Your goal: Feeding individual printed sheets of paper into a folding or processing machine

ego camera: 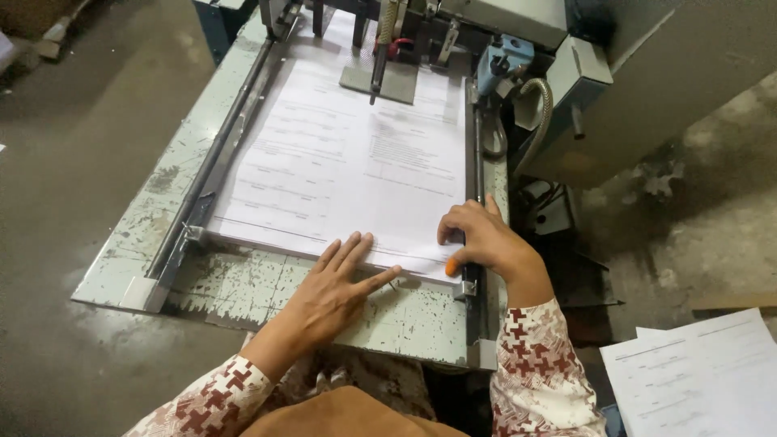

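- The left hand (328,291) lies flat and open, fingers spread, its fingertips pressing on the near edge of the thick stack of white printed paper sheets (348,162); nothing is gripped.
- The right hand (483,239) has its fingers curled down onto the near right corner of the stack, just beside the dark metal side rail (477,186), and seems to pinch the corner sheets.
- The hands appear to hold the sheets square against the rails, so the edges stay aligned.
- The stack rests on the worn pale green metal machine table (243,283), with paint chipped off; its far end lies under the grey feeder mechanism (388,48).
- Around is a stained grey concrete floor (73,162); more loose printed sheets (696,376) lie near right.
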